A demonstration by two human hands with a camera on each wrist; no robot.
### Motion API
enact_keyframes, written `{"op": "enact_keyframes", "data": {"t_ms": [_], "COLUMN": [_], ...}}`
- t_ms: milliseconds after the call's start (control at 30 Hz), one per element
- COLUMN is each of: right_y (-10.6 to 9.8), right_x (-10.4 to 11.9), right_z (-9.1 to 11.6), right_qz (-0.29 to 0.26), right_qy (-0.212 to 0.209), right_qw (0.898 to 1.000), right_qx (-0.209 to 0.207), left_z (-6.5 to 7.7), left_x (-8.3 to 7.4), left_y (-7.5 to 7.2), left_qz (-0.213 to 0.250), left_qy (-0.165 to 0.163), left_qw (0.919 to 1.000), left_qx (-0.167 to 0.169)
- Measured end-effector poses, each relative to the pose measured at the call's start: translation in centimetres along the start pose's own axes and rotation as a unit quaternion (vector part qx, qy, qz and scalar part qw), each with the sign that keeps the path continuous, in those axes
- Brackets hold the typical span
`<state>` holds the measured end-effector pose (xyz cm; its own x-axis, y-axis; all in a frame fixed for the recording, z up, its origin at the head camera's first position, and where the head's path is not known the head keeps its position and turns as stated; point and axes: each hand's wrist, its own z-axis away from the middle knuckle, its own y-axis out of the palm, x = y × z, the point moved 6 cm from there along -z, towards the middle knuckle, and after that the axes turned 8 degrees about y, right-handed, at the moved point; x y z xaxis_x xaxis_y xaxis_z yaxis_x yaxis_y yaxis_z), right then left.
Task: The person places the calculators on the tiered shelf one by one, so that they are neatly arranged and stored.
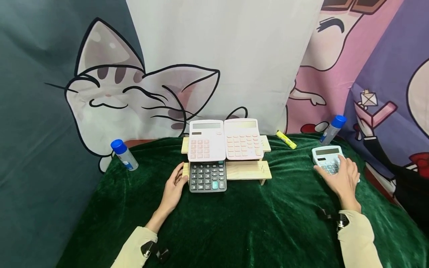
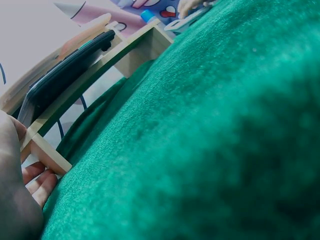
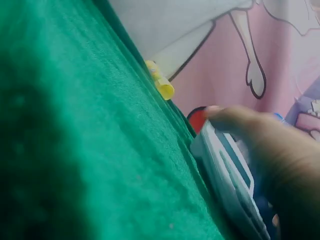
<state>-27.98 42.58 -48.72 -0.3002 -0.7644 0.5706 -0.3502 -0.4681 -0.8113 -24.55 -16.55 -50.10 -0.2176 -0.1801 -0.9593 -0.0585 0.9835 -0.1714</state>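
My left hand (image 1: 175, 185) grips the left end of a two-tier wooden stand (image 1: 248, 170), with fingers behind its end leg in the left wrist view. Close to that hand, a black calculator (image 1: 207, 178) leans on the lower tier. A pale pink calculator (image 1: 214, 145) and a second pink calculator (image 1: 244, 139) rest side by side on the upper tier. Far to the right, my right hand (image 1: 345, 178) holds a light blue calculator (image 1: 326, 158) across its width, thumb at the left edge and fingers toward the right edge. The palm hides its lower part.
A blue-capped bottle (image 1: 125, 156) leans at the left of the green cloth (image 1: 248, 223). Another blue-capped bottle (image 1: 331, 130) tilts behind the light blue calculator. A yellow tube (image 1: 286, 140) lies right of the stand. A printed curtain (image 1: 254, 56) hangs behind the table.
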Motion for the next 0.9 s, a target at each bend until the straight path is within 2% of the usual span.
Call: {"op": "enact_keyframes", "data": {"t_ms": [133,333,567,667,733,900], "right_y": [0.6,0.5,0.3,0.2,0.0,-0.5], "right_x": [-1.1,-1.8,-1.8,-1.8,-1.8,-1.5], "right_z": [0.0,0.2,0.3,0.3,0.3,0.3], "right_qz": [0.051,0.056,0.059,0.058,0.055,0.034], "right_qy": [0.016,0.053,0.066,0.072,0.078,0.088], "right_qw": [0.997,0.993,0.994,0.994,0.995,0.995], "right_qx": [0.055,0.088,0.070,0.052,0.042,0.024], "left_z": [0.0,0.0,0.2,0.2,0.1,0.0], "left_x": [0.2,0.1,-1.6,-1.3,-0.5,0.0], "left_y": [0.0,0.0,0.0,-0.1,-0.1,0.0], "left_qz": [-0.001,-0.012,0.003,0.002,0.001,-0.009], "left_qy": [-0.001,-0.007,-0.032,-0.030,-0.030,-0.011], "left_qw": [1.0000,0.9999,0.9994,0.9995,0.9995,0.9999], "left_qx": [0.000,0.006,0.010,0.007,0.004,0.000]}}
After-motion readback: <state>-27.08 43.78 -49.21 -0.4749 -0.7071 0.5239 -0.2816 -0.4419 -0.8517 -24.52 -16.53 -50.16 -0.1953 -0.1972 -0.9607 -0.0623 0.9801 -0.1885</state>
